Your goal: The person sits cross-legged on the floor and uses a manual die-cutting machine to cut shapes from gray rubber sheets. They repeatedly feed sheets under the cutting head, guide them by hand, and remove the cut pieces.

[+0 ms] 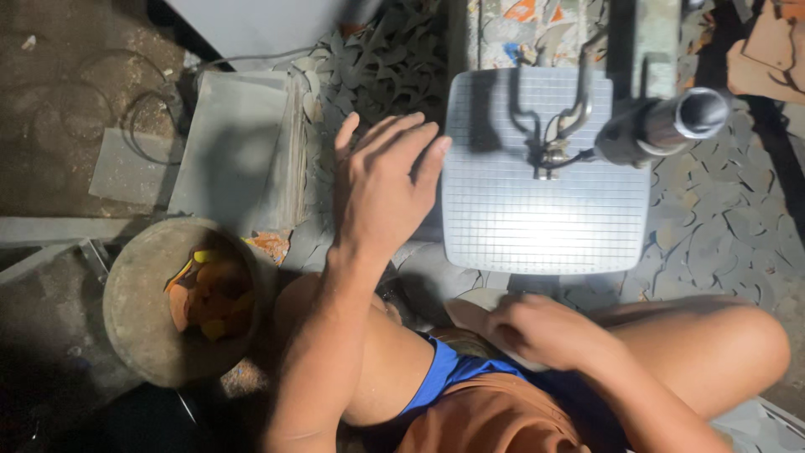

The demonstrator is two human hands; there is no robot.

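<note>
Left hand (381, 189) is up over the floor, fingers (411, 138) spread and open, palm down, holding nothing. It hovers just left of the pale square gridded metal plate (545, 210) of the press machine, above the heap of grey cut-out scrap pieces (386, 67) that litters the floor on the far side. Just left of the hand lies a stack of flat grey sheets (239, 147), edges roughly squared.

Right hand (541, 331) is low and near, resting by the knee, fingers curled onto a pale flat piece (470, 315) whose rounded end pokes out to the left. It looks like a light grip on that piece, though the fingertips are hidden underneath.

On the plate, a bright light falls on the near half; a bent metal rod fitting (562, 126) and a grey cylindrical handle (662, 126) hang over its far right part.

Near left, a round grey bowl (138, 306) holds orange and yellow scraps.

My read: for a clean step, the open hand should come down flat on one sheet only and keep fingertips clear of the fitting over the plate. The right hand should keep its piece level, so it does not slip off the knee.
</note>
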